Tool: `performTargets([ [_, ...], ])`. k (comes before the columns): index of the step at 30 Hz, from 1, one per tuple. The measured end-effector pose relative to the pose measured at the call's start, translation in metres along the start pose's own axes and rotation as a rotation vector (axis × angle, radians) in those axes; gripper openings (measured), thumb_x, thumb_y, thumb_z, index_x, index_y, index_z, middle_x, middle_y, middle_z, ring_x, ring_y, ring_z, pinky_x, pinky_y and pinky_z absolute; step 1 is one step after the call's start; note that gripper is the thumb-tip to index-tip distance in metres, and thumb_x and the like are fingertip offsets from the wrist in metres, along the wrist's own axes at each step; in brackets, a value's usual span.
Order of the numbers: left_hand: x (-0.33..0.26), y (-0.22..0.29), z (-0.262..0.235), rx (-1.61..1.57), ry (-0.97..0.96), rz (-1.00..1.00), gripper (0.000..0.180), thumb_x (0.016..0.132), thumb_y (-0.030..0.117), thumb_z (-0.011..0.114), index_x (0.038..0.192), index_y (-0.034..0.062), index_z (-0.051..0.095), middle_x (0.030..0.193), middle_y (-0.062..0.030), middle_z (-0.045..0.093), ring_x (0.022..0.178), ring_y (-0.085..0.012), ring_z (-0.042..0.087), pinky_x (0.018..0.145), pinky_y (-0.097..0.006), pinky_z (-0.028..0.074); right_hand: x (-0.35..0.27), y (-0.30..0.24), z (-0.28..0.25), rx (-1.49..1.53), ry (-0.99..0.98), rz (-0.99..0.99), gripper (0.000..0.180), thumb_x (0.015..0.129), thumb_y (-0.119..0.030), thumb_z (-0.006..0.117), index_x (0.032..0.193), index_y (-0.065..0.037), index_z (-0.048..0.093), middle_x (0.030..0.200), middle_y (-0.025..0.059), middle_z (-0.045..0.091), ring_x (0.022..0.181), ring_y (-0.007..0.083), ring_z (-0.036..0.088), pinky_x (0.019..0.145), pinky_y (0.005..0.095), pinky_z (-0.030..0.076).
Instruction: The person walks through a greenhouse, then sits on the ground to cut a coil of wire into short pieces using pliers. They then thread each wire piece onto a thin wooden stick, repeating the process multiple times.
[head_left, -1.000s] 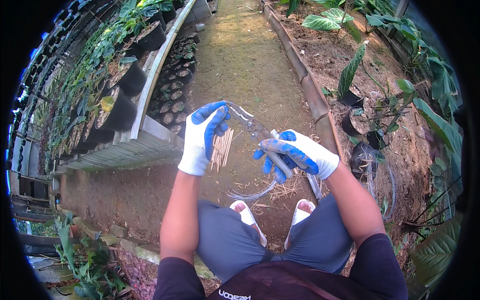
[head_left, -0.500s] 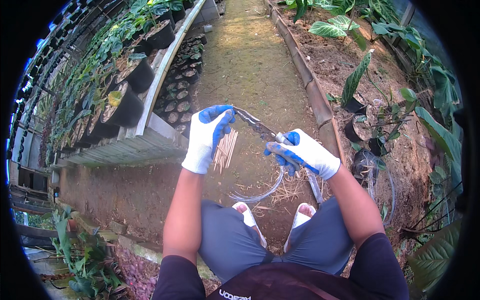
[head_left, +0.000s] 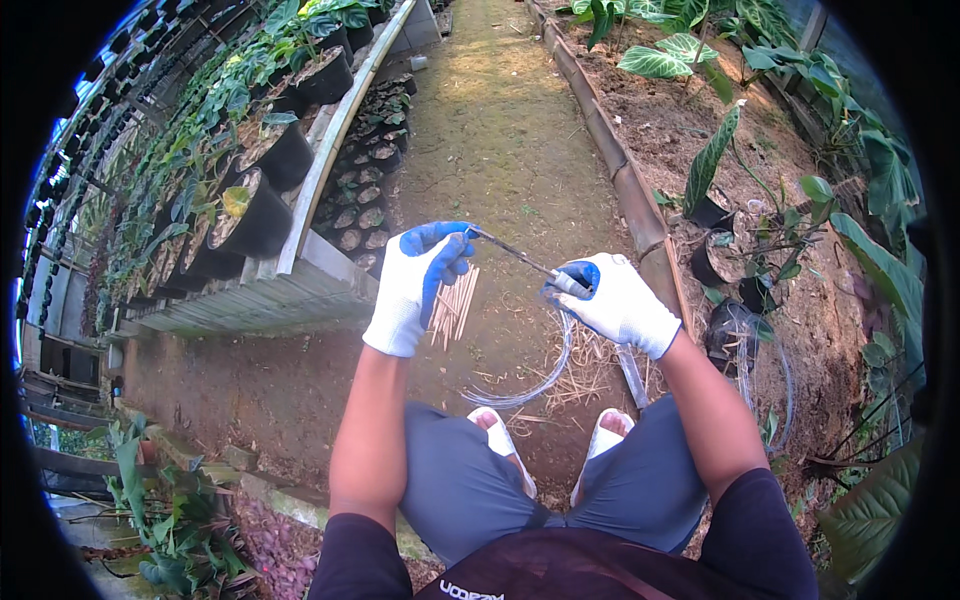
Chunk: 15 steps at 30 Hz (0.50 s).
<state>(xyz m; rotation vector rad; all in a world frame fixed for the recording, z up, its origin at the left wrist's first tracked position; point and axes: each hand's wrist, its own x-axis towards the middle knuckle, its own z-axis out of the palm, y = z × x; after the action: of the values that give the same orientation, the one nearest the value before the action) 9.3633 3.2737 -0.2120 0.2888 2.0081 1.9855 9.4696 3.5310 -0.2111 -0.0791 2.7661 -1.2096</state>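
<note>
Both my hands wear white gloves with blue fingertips. My left hand [head_left: 415,283] grips a bundle of thin wooden sticks [head_left: 452,308] that hang down from it, and its fingertips pinch one end of a thin dark wire or stick [head_left: 512,254]. My right hand [head_left: 612,299] pinches the other end of that thin piece together with a clear plastic tube [head_left: 545,372], which curves down in a loop toward my feet. The two hands are about a hand's width apart, above the dirt path.
A dirt path [head_left: 500,120] runs ahead. Black pots with plants [head_left: 250,210] stand on a bench at the left, small pots [head_left: 365,190] beneath. A raised soil bed with an edging board [head_left: 620,180] and leafy plants lies on the right. Dry straw [head_left: 585,365] lies by my sandalled feet.
My hands have drawn a little further apart, stretching the thin piece between them. The right hand moved slightly right and down; the tube loop hangs lower.
</note>
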Motion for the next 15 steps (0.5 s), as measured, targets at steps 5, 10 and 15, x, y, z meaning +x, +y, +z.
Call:
performTargets([
  [5, -0.003, 0.001, 0.002, -0.01, -0.021, 0.018, 0.028, 0.101, 0.019, 0.068, 0.118, -0.0019, 0.073, 0.092, -0.0034, 0.073, 0.071, -0.0065, 0.062, 0.061, -0.019, 0.046, 0.002, 0.017, 0.009, -0.347, 0.141, -0.091, 0.036, 0.093, -0.042, 0.067, 0.108, -0.012, 0.077, 0.096, 0.0182, 0.074, 0.098, 0.0385, 0.069, 0.09, 0.0465, 0.054],
  [10, -0.005, 0.003, 0.004, -0.102, -0.023, -0.026, 0.028, 0.101, 0.015, 0.064, 0.121, -0.0038, 0.07, 0.094, -0.0047, 0.072, 0.071, -0.0066, 0.061, 0.062, -0.019, 0.046, 0.001, 0.019, 0.012, -0.35, 0.218, -0.096, 0.033, 0.095, -0.041, 0.065, 0.107, -0.011, 0.076, 0.097, 0.0163, 0.074, 0.096, 0.0377, 0.069, 0.088, 0.0473, 0.055],
  [15, -0.007, 0.003, 0.002, -0.116, -0.031, 0.008, 0.028, 0.101, 0.013, 0.063, 0.122, -0.0046, 0.07, 0.093, -0.0047, 0.072, 0.069, -0.0069, 0.058, 0.061, -0.019, 0.045, -0.001, 0.011, 0.011, -0.344, 0.281, -0.12, 0.028, 0.094, -0.034, 0.068, 0.105, -0.01, 0.075, 0.093, 0.0177, 0.075, 0.088, 0.039, 0.069, 0.083, 0.0471, 0.054],
])
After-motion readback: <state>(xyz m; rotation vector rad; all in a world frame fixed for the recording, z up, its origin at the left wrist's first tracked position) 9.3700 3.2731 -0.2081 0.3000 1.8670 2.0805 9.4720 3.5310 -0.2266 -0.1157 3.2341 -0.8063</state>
